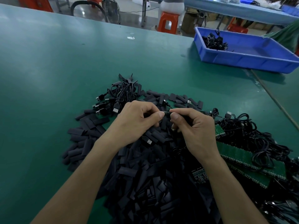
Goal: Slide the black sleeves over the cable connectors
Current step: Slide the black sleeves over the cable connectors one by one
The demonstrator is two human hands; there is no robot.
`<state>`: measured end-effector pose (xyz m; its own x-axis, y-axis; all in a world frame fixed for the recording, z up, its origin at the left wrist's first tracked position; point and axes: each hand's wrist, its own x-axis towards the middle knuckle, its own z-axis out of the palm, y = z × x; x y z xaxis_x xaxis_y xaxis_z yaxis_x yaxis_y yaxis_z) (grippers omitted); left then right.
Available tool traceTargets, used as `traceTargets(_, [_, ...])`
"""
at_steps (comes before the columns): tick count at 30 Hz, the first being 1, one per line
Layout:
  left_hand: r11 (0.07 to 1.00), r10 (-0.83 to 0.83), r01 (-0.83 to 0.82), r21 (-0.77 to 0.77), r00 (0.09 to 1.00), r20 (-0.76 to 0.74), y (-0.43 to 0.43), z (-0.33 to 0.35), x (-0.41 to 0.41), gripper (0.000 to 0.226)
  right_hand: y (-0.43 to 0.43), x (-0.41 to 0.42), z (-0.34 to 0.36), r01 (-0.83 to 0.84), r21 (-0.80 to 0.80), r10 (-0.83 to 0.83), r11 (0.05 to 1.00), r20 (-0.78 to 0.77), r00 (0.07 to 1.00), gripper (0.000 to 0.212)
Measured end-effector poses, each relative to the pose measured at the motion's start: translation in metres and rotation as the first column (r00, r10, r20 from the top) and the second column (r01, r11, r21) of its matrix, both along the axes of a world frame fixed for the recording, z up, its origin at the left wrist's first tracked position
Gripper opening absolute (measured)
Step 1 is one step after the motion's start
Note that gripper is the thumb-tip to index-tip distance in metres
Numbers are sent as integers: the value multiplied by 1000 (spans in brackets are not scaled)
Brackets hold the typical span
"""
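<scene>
**Sleeving station, head view.** The left hand [137, 122] and right hand [194, 126] meet thumb to thumb. Each pinches one end of a small dark connector piece [166, 113]. Such opposed grips probably let one hand steady the connector while the other pushes a sleeve along it (which hand does which cannot be told). Directly beneath the wrists lies the heap of flat black tube sleeves [145, 178], at the near edge of the green table [64, 70], presumably for short reaches. Coiled black cables with USB plugs [123, 94] lie just beyond the fingers. A blue plastic tray [242, 60] near the far right corner holds a few cables.
</scene>
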<state>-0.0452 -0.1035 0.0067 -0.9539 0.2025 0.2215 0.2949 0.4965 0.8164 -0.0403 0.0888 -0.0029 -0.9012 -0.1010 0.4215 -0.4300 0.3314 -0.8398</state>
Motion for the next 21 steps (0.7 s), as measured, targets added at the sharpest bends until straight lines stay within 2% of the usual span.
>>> traceTargets(5, [999, -17, 18, -33, 1000, 25, -1, 0, 0, 19, 1, -1, 1, -57, -18, 58, 998, 49, 997, 18])
traceTargets(9, [1000, -30, 30, -2, 999, 32, -1, -1, 0, 21, 0, -2, 1, -42, -19, 43, 999, 46, 998, 20])
traceTargets(13, [1000, -28, 28, -3, 998, 59, -1, -2, -2, 27, -4, -3, -1, 94, -114, -88, 989, 55, 995, 31])
traceTargets(16, [1000, -15, 16, -12, 998, 53, 1, -7, -3, 31, -9, -1, -6, 223, -257, -204, 940, 99, 974, 24])
traceTargets(21, [998, 36, -35, -43, 999, 7, 4, -10, -2, 30, -23, 4, -10, 249, -292, -227, 923, 107, 968, 35])
